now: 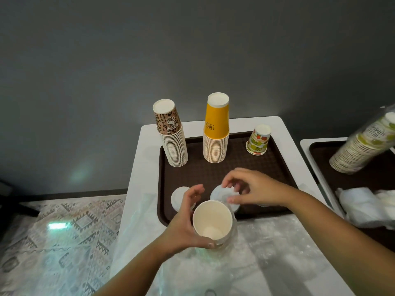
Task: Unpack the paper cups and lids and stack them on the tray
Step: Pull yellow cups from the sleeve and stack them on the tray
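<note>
The head view looks down on a brown tray [284, 167] at the centre of the frame, set on a white table [147, 146].

At the tray's upper left stands a tall stack of upturned cups with a leopard-print cup on top [171, 133]. Just right of it is a second tall stack topped by a yellow cup [216, 128]. Further right, well apart from both, a short fruit-print cup [258, 140] stands upside down on the tray.

Low in the frame, the left hand [183, 223] grips an upright white cup [212, 223], open end toward the camera, thumb curled round its near rim and fingers spread up along its left side. The cup is at the tray's near edge, and a clear wrap seems to cling round its lower part.

The right hand [254, 189] reaches in from the right, its fingertips pinching a white lid [222, 194] that sits just above the cup in the frame, over the tray. Whether the lid touches the tray cannot be told. Another white lid [178, 196] lies on the tray to the left, partly behind the left fingers.

Clear plastic sheeting [267, 248] covers the table's lower part.

At the right edge, a leaning cup stack in plastic [363, 146] rests over a second tray [320, 152], with crumpled white wrapping [363, 206] below it. A patterned cloth [64, 231] fills the lower left.
</note>
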